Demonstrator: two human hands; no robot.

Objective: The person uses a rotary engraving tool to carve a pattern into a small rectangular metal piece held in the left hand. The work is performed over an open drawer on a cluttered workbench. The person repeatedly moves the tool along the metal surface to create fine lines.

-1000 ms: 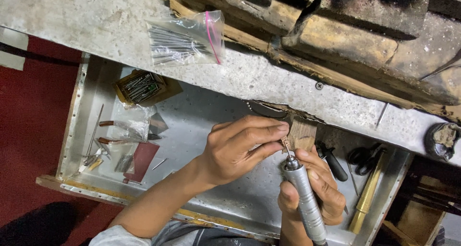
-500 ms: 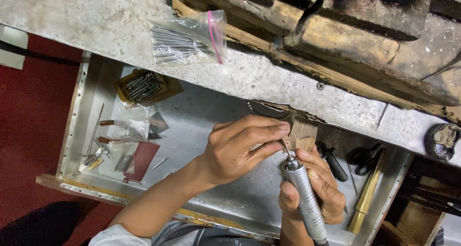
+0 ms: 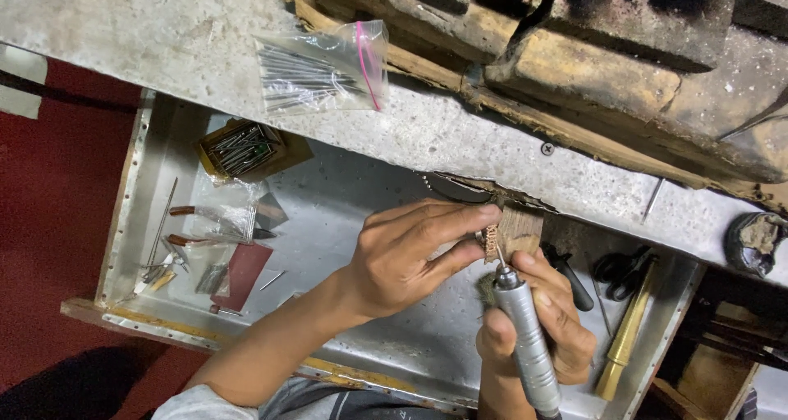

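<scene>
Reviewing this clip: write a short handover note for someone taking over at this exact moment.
Left hand pinches a small ring-like piece against the wooden peg at the bench edge.
Right hand grips a silver rotary tool, its tip at the piece.
Metal tray below holds pliers and scissors; bag of pins on the bench.
Done: piece braced, tool applied. Left: finishing cannot be judged.

Above your metal tray (image 3: 345, 198), a clear plastic bag of thin steel pins (image 3: 320, 69) lies on the grey concrete bench top (image 3: 164, 34). Inside the tray you have an open brown box of burs (image 3: 245, 149), black-handled scissors (image 3: 620, 270) and a brass rod (image 3: 625, 334).
</scene>
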